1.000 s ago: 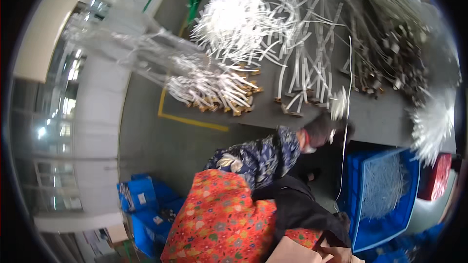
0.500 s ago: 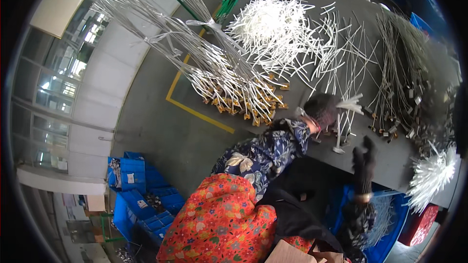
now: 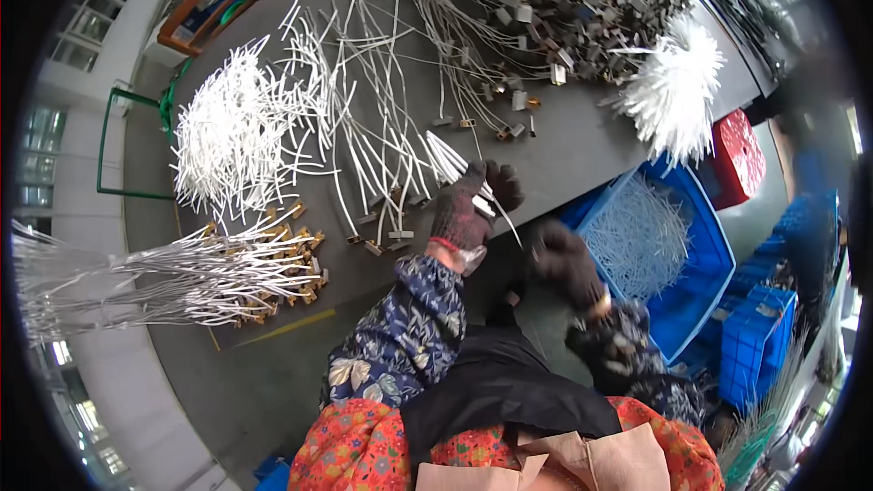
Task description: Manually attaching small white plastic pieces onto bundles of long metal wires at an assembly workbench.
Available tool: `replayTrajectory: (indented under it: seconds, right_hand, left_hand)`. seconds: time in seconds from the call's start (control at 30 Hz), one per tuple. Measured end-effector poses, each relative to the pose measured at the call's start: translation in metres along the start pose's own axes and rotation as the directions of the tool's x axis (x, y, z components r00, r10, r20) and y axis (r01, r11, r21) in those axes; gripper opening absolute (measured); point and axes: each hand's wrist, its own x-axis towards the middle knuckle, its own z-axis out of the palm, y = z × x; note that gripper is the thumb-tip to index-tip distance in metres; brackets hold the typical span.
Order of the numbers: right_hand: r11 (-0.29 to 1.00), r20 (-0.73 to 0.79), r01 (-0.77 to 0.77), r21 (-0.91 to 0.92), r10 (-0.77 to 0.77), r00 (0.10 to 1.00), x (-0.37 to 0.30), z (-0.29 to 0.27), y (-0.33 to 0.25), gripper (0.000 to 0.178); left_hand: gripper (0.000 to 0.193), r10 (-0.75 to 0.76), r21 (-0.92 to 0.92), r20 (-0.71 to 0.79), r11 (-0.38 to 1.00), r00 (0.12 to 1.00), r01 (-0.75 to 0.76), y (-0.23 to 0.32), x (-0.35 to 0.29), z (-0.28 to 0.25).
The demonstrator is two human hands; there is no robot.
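My left hand (image 3: 466, 214), in a dark knitted glove, is closed round a small bundle of short white tubes (image 3: 444, 156) at the near edge of the table. A thin wire with a white sleeve at its lower end (image 3: 513, 229) runs past its fingers; I cannot tell if they grip it. My right hand (image 3: 566, 262), also gloved, is to the right of that sleeve, apart from it, its fingers smeared by motion. Left of my left hand lie several sleeved wires (image 3: 386, 173) with small metal end pieces.
A heap of white tubes (image 3: 232, 132) and bundled wires with brass-coloured ends (image 3: 236, 273) lie on the left of the grey table (image 3: 555, 150). Metal-ended wires (image 3: 582, 9) and a white tube bundle (image 3: 677, 95) lie at the far right. A blue bin (image 3: 712, 286) of clear strands and a red box (image 3: 738, 159) stand right.
My view has swung to the right. My right hand has come nearer to my left hand, and a sleeved wire now shows at my left hand, which keeps hold of the white tubes.
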Motion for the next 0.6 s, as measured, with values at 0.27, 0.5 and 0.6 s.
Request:
replayTrajectory:
  seconds: [0.27,0.5,0.6]
  right_hand:
    - [0.62,-0.3,-0.742,0.255,0.78,0.549,-0.246,-0.074,0.107,0.012]
    - [0.609,-0.365,-0.775,0.17,0.77,0.524,-0.266,-0.076,0.113,0.014]
    - [0.585,-0.362,-0.797,0.15,0.783,0.506,-0.261,-0.078,0.107,0.015]
  left_hand:
    - [0.025,0.464,0.802,0.276,0.371,0.842,-0.468,-0.007,0.031,-0.004]
    - [0.03,0.467,0.439,0.256,0.724,0.846,-0.532,0.065,0.023,0.048]
    - [0.029,0.498,0.391,0.272,0.724,0.823,-0.568,0.085,0.019,0.056]
